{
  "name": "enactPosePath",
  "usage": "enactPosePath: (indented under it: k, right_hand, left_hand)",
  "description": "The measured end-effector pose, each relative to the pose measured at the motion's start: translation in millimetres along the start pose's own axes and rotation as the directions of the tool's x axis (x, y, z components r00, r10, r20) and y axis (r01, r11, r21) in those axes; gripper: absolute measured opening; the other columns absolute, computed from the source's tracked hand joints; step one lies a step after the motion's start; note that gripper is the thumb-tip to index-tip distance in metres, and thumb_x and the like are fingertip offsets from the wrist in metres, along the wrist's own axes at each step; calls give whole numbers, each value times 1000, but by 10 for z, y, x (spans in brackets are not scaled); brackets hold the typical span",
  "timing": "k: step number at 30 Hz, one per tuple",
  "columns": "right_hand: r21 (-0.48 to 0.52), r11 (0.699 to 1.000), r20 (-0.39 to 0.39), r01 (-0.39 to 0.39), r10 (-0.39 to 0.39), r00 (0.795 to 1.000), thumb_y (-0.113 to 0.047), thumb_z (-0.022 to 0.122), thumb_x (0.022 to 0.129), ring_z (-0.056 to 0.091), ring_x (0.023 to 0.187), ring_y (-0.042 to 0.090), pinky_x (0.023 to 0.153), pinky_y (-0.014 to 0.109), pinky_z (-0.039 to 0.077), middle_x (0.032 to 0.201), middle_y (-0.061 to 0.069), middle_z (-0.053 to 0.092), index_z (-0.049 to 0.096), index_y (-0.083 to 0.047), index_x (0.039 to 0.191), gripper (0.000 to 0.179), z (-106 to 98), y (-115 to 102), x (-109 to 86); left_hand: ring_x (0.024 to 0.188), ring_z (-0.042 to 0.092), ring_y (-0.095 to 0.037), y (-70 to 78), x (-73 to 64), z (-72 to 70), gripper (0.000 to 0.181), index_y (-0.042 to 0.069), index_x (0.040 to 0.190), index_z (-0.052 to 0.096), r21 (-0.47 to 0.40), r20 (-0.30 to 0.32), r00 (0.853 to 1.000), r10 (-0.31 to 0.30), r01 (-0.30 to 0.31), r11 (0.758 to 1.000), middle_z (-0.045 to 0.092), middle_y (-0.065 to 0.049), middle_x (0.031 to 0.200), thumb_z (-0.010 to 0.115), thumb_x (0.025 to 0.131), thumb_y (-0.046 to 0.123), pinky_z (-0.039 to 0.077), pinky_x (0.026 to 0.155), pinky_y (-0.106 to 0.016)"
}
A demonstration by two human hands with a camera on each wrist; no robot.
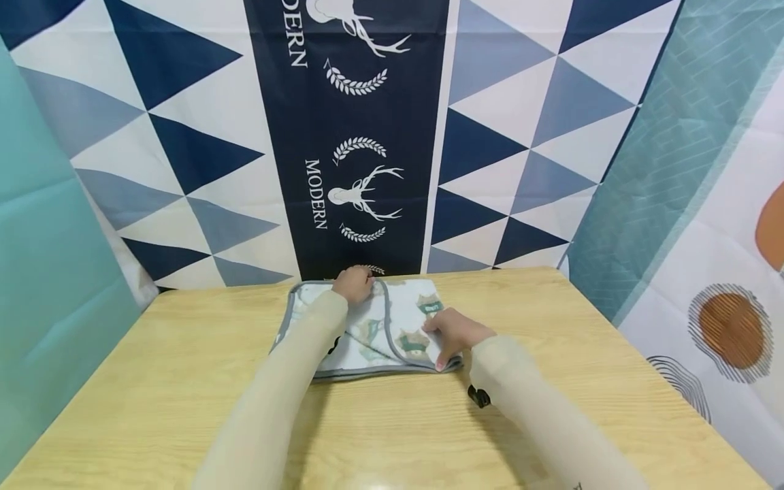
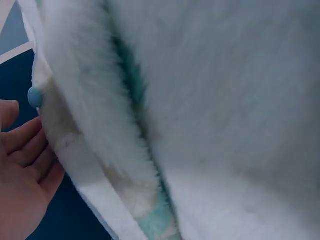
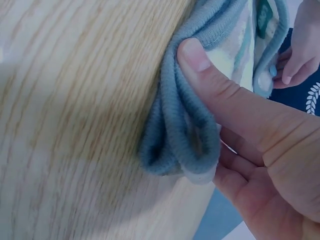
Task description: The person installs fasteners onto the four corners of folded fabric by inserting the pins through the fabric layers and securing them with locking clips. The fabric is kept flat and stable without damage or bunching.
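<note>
A folded white plush garment (image 1: 361,327) with grey ribbed trim and a bear print lies at the far side of the wooden table. My right hand (image 1: 456,333) grips its near right corner. In the right wrist view, the right thumb (image 3: 197,57) presses on the doubled grey trim (image 3: 192,125), the other fingers behind it. My left hand (image 1: 354,284) is at the far edge of the garment. In the left wrist view its fingers (image 2: 35,150) extend to the fabric edge beside a blue button (image 2: 35,97); their tips are partly hidden.
The wooden table (image 1: 380,435) reaches to a patterned cloth backdrop (image 1: 367,122) right behind the garment. A teal sheet (image 1: 55,272) hangs at the left and a patterned curtain (image 1: 692,327) at the right. A black strap (image 1: 479,396) sits by the right wrist.
</note>
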State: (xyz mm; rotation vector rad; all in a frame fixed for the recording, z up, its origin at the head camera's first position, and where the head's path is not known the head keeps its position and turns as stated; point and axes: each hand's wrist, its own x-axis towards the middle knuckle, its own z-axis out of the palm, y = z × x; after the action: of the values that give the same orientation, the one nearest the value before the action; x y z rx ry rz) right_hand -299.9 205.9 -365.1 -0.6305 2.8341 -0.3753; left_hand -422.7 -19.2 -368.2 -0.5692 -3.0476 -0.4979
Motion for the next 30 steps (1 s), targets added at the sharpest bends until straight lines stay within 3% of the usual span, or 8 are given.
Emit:
enactPosePath:
  k: [4, 9, 16, 19, 24, 30]
  right_hand:
    - [-5, 1000, 1, 21, -21, 1000, -18, 92, 58, 54, 123, 35, 107, 44, 45, 132, 17, 61, 61, 0, 126, 77, -22, -50, 31]
    - [-20, 999, 7, 36, -36, 999, -19, 92, 58, 55, 122, 36, 105, 44, 46, 131, 17, 61, 61, 0, 126, 77, -43, -79, 60]
    - [-34, 999, 26, 36, -35, 999, -22, 91, 60, 54, 123, 38, 105, 46, 45, 131, 19, 60, 60, 1, 127, 78, -59, -87, 61]
    - [-46, 997, 32, 59, -58, 998, -23, 91, 60, 54, 122, 39, 104, 48, 46, 131, 21, 60, 60, 2, 127, 77, -68, -86, 69]
    - [-50, 995, 36, 91, -90, 995, -24, 90, 62, 53, 122, 41, 104, 50, 45, 131, 22, 59, 59, 3, 127, 77, -72, -42, 64]
    - [-40, 993, 39, 114, -112, 993, -27, 89, 63, 52, 122, 43, 103, 52, 45, 132, 24, 57, 58, 3, 129, 79, -75, 21, 36]
  left_hand:
    - [104, 62, -24, -45, -81, -129, 25, 5, 114, 66, -6, -81, 996, 44, -44, 999, 66, -12, 113, 55, 98, 20, 51, 94, -36]
    - [88, 60, -19, -116, -191, -248, 13, 7, 102, 70, -20, -139, 983, 121, -125, 992, 68, -9, 99, 63, 92, 13, 52, 83, -32]
    - [90, 62, -21, -217, -513, -492, 11, 4, 100, 67, -26, -186, 950, 251, -260, 965, 68, -11, 98, 61, 92, 7, 53, 84, -32]
    - [93, 63, -23, -290, -701, -605, 10, 2, 101, 66, -52, -220, 939, 263, -281, 958, 67, -12, 99, 60, 93, 6, 54, 85, -33]
    - [100, 64, -25, -457, -1006, -758, 11, 1, 102, 65, -79, -241, 936, 256, -282, 956, 67, -13, 101, 58, 94, 6, 54, 90, -35]
    - [98, 65, -27, -725, -1333, -884, 9, 1, 100, 64, -90, -243, 930, 278, -307, 948, 67, -13, 99, 58, 94, 3, 55, 87, -38]
